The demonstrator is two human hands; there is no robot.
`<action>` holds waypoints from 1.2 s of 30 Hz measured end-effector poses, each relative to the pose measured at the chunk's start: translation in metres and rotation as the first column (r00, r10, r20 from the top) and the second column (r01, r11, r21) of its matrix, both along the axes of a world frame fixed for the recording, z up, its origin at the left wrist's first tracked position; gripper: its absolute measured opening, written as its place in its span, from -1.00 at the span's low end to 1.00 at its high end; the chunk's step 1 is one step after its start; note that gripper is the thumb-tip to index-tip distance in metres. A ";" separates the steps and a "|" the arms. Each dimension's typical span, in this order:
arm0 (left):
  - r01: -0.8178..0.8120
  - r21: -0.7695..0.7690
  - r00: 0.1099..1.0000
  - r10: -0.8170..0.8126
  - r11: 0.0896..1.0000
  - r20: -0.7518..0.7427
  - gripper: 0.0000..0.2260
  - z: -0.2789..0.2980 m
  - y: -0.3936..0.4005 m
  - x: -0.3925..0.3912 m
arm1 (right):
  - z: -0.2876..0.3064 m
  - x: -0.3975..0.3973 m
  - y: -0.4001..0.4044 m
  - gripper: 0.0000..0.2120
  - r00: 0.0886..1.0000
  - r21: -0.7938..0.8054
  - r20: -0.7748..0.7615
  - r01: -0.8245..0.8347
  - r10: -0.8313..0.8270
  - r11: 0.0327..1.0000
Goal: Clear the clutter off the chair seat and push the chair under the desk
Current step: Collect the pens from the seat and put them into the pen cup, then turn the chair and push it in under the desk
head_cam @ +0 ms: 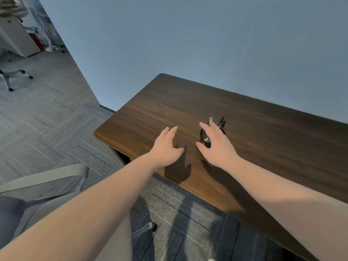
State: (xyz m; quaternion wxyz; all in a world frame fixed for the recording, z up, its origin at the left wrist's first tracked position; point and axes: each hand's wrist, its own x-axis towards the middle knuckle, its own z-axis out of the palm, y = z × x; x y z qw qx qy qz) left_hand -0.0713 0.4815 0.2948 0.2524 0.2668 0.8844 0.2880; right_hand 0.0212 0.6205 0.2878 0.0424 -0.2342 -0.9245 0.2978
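Observation:
A dark wooden desk point(254, 132) stands against the blue wall. On it lies a small black bundle of pens and a cable point(220, 125), partly hidden by my right hand point(216, 146), which hovers just over it with fingers spread. My left hand point(167, 147) is open above the bare desk top near its front edge, holding nothing. At the lower left is the grey chair point(43, 178): one armrest and part of the seat show, the seat mostly covered by my left forearm. A chair caster point(153, 226) sits on the floor below.
Grey patterned carpet point(56, 119) spreads to the left of the desk. Another office chair's wheeled base point(15, 76) stands at the far left. A white cabinet point(15, 34) and a standing person's legs point(47, 34) are in the far corner.

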 end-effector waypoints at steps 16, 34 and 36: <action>-0.094 -0.135 0.984 0.071 0.986 -0.166 -0.32 0.059 -0.280 0.025 | 0.055 0.012 -0.248 -0.35 0.968 0.021 0.050 -0.249 0.247 0.968; -0.443 -0.314 0.806 0.220 0.840 -0.549 -0.50 0.151 -0.533 0.115 | 0.120 0.048 -0.481 -0.37 0.785 -0.027 -0.144 -0.611 0.602 0.791; -0.453 -0.275 0.772 0.219 0.848 -0.597 -0.52 0.165 -0.565 0.111 | 0.132 0.044 -0.513 -0.37 0.785 -0.022 -0.165 -0.608 0.597 0.793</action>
